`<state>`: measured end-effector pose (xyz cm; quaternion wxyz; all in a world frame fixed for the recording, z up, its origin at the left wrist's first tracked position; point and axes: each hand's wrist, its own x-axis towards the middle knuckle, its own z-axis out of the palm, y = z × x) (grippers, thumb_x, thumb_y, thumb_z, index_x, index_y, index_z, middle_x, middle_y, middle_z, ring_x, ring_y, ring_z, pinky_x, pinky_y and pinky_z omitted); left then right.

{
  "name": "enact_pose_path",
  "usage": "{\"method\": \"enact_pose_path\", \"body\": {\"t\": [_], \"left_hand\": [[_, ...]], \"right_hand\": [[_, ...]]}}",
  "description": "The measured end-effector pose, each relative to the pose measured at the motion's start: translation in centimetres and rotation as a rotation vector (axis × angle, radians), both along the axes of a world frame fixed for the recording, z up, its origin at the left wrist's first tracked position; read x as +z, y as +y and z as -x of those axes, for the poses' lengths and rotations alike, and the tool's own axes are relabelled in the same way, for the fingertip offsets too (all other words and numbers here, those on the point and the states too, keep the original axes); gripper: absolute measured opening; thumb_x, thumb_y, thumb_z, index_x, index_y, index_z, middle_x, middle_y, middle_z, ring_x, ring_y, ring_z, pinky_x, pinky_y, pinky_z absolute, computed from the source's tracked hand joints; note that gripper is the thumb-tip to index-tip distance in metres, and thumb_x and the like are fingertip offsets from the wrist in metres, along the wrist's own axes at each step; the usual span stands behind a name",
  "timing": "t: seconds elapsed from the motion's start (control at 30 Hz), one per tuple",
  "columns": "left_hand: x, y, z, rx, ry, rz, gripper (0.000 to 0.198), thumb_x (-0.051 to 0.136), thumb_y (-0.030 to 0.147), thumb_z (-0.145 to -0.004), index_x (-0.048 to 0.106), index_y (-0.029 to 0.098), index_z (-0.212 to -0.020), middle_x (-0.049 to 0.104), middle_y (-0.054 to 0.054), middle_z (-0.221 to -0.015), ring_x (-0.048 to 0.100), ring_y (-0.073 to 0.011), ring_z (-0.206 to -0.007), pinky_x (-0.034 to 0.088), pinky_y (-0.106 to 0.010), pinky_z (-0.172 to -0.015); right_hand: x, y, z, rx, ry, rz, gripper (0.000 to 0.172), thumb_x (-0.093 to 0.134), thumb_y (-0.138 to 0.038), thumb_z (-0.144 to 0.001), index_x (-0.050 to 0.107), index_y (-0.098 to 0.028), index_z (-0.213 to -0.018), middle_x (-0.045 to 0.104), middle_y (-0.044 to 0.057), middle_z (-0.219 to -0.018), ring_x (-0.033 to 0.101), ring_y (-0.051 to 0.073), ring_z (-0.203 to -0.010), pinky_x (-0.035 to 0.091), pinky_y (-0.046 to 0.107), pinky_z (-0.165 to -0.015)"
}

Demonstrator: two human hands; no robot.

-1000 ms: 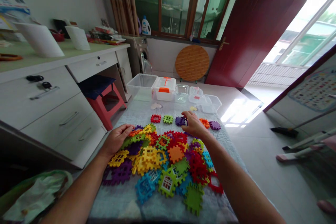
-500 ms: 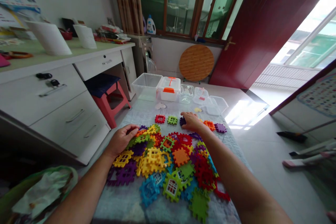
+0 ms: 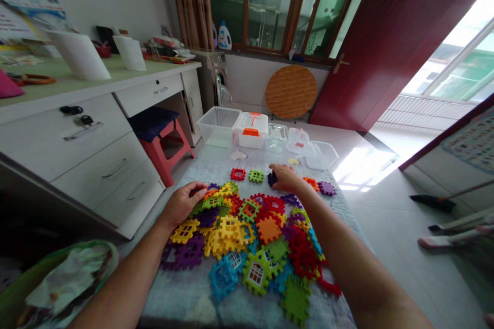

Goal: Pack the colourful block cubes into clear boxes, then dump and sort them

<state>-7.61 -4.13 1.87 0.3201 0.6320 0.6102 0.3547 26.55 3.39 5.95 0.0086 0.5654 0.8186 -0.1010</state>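
Note:
A heap of colourful notched plastic pieces, with yellow ones (image 3: 227, 231) in its middle, covers the near part of the cloth-covered table (image 3: 185, 295). My left hand (image 3: 184, 203) rests at the heap's left edge, thumb and fingers close together by an orange piece; a grip on it cannot be made out. Beyond the heap, my right hand (image 3: 284, 177) has its fingers on a dark purple piece (image 3: 272, 179). That piece lies in a row with a red piece (image 3: 238, 174), a green piece (image 3: 256, 176), an orange piece (image 3: 311, 183) and a purple piece (image 3: 327, 188).
At the table's far end stand a clear bin (image 3: 219, 126), a lidded box with orange latches (image 3: 250, 131) and several smaller clear containers. A pink stool (image 3: 165, 157) and white drawers (image 3: 111, 164) are at the left, with a green waste basket (image 3: 110, 262) below.
The whole view has shifted slightly, so things appear a little further right. Both hands remain at about the same places among the pieces.

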Motion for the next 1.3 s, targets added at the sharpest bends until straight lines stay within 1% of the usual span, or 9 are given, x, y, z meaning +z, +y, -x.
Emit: {"method": "enact_pose_path", "body": {"t": [0.47,0.6,0.7,0.8,0.9,1.0,1.1,1.2,1.3], "left_hand": [[-0.6,0.1,0.2,-0.004,-0.041,-0.003,0.045,0.059,0.057,-0.077,0.069,0.018,-0.097,0.074,-0.006,-0.097,0.067,-0.0249,-0.091,0.051,-0.032,-0.084],[-0.6,0.1,0.3,0.004,-0.041,-0.016,0.045,0.06,0.057,-0.077,0.07,0.018,-0.096,0.074,-0.006,-0.097,0.067,-0.0248,-0.09,0.051,-0.032,-0.084],[-0.7,0.2,0.4,-0.001,-0.054,-0.025,0.045,0.06,0.057,-0.077,0.07,0.017,-0.096,0.073,-0.007,-0.097,0.067,-0.0243,-0.09,0.051,-0.031,-0.082],[-0.7,0.2,0.3,0.003,-0.074,-0.024,0.045,0.06,0.057,-0.076,0.07,0.017,-0.095,0.073,-0.006,-0.094,0.067,-0.0235,-0.087,0.052,-0.03,-0.08],[-0.5,0.2,0.2,0.019,-0.089,-0.033,0.043,0.061,0.056,-0.075,0.071,0.017,-0.093,0.074,-0.005,-0.091,0.067,-0.023,-0.085,0.051,-0.03,-0.081],[-0.4,0.2,0.2,0.059,-0.093,-0.065,0.039,0.062,0.054,-0.074,0.072,0.018,-0.088,0.074,-0.004,-0.088,0.067,-0.023,-0.086,0.051,-0.031,-0.083],[-0.4,0.2,0.1,0.116,-0.13,-0.082,0.034,0.064,0.05,-0.073,0.072,0.019,-0.085,0.074,-0.003,-0.085,0.066,-0.022,-0.084,0.051,-0.03,-0.081],[-0.4,0.1,0.0,0.175,-0.212,-0.068,0.034,0.065,0.049,-0.072,0.071,0.018,-0.084,0.074,-0.003,-0.082,0.066,-0.0201,-0.076,0.052,-0.028,-0.071],[-0.4,0.0,-0.1,0.214,-0.252,-0.058,0.033,0.066,0.048,-0.071,0.071,0.018,-0.082,0.073,-0.004,-0.081,0.065,-0.0186,-0.072,0.051,-0.026,-0.064]], "right_hand": [[-0.5,0.3,0.2,0.016,0.031,0.013,0.073,0.07,-0.016,-0.068,0.047,-0.016,-0.138,0.059,0.017,-0.132,0.054,0.033,-0.12,0.039,0.044,-0.099],[0.3,-0.2,0.1,-0.001,0.062,-0.001,0.079,0.073,-0.02,-0.068,0.043,-0.018,-0.141,0.053,0.018,-0.139,0.05,0.034,-0.125,0.037,0.047,-0.102],[1.5,-1.8,-1.1,-0.005,0.151,-0.07,0.077,0.071,-0.026,-0.073,0.04,-0.017,-0.143,0.051,0.018,-0.141,0.049,0.033,-0.127,0.038,0.048,-0.103],[2.0,-4.6,-3.4,0.0,0.337,-0.161,0.063,0.066,-0.024,-0.078,0.046,-0.018,-0.137,0.062,0.015,-0.127,0.058,0.027,-0.116,0.044,0.044,-0.099],[1.6,-7.9,-5.7,-0.018,0.427,-0.15,0.048,0.063,-0.025,-0.081,0.054,-0.019,-0.127,0.068,0.011,-0.115,0.065,0.024,-0.102,0.05,0.041,-0.091],[0.9,-10.2,-6.6,0.01,0.44,-0.128,0.035,0.062,-0.025,-0.082,0.061,-0.021,-0.117,0.069,0.009,-0.113,0.065,0.024,-0.101,0.051,0.041,-0.089],[0.5,-10.9,-5.7,0.099,0.434,-0.13,0.027,0.061,-0.02,-0.081,0.065,-0.022,-0.108,0.07,0.008,-0.11,0.064,0.023,-0.103,0.049,0.042,-0.092],[0.2,-10.5,-4.1,0.177,0.424,-0.135,0.034,0.063,-0.017,-0.078,0.065,-0.022,-0.112,0.068,0.008,-0.116,0.061,0.024,-0.109,0.046,0.044,-0.098],[-0.3,-9.7,-3.0,0.193,0.398,-0.094,0.037,0.066,-0.016,-0.075,0.066,-0.021,-0.113,0.069,0.009,-0.114,0.061,0.024,-0.109,0.045,0.043,-0.098]]}}
